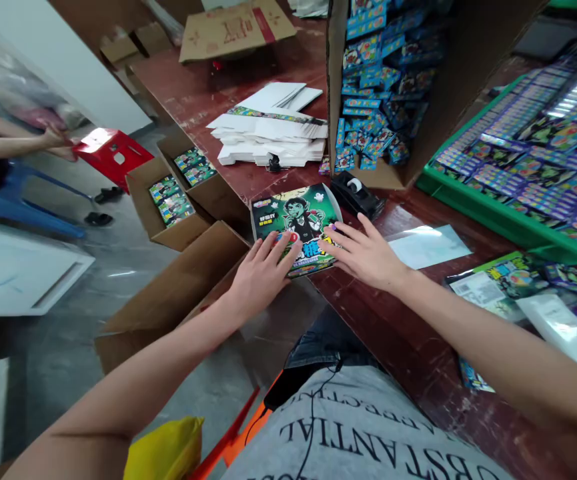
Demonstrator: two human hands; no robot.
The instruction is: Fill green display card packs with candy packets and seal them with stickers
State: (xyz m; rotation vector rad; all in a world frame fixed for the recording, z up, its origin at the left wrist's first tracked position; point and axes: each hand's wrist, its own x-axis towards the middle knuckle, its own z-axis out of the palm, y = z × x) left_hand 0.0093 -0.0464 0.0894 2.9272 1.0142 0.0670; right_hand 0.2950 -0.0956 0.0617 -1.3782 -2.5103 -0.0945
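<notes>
A green printed box (295, 217) with a cartoon figure on its lid lies at the edge of the dark red table. My left hand (267, 267) rests on its near left part with the fingers stretched out. On the near right part of the lid lies my right hand (361, 250), fingers spread. Neither hand is wrapped round anything. Just behind the box's right corner stands a black tape dispenser (358, 195). The fingers cover part of the lid's lettering.
Behind the box lies a stack of white flat cartons (273, 137). A cardboard box of blue packets (368, 100) and a green crate (468, 193) of packets stand to the right. Open cartons (168, 300) sit at the left, near a red stool (113, 157) and another person's arm (13, 137).
</notes>
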